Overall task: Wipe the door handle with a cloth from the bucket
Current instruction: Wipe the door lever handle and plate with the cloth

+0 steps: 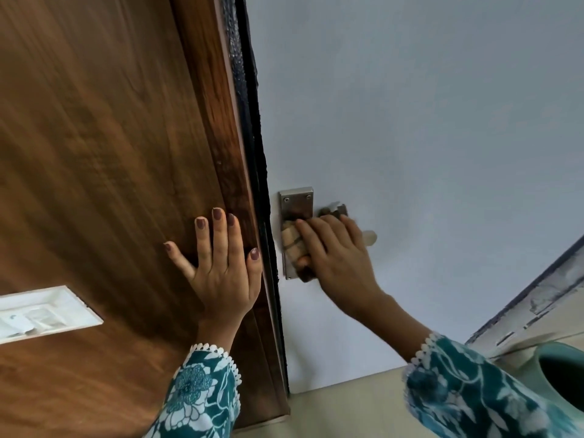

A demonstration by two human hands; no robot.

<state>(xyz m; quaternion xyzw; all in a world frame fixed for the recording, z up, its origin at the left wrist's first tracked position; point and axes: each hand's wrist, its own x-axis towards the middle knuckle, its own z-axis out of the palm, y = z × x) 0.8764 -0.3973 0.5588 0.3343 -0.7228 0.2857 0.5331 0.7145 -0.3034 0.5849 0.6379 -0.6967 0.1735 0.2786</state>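
The right hand (335, 251) grips the cloth (292, 240), pressing it against the door handle (368, 237) and its plate (297, 200). The handle's long axis runs rightward from the plate. The left hand (218, 263) lies flat, fingers spread, on the wooden door (110, 153), left of the handle.

Pale beige floor (347, 406), green bucket (556, 374) standing on it at the right edge

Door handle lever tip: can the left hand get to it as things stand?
Probably not directly. The left hand lies flat on the wooden door, and the right hand with the cloth covers the door handle.
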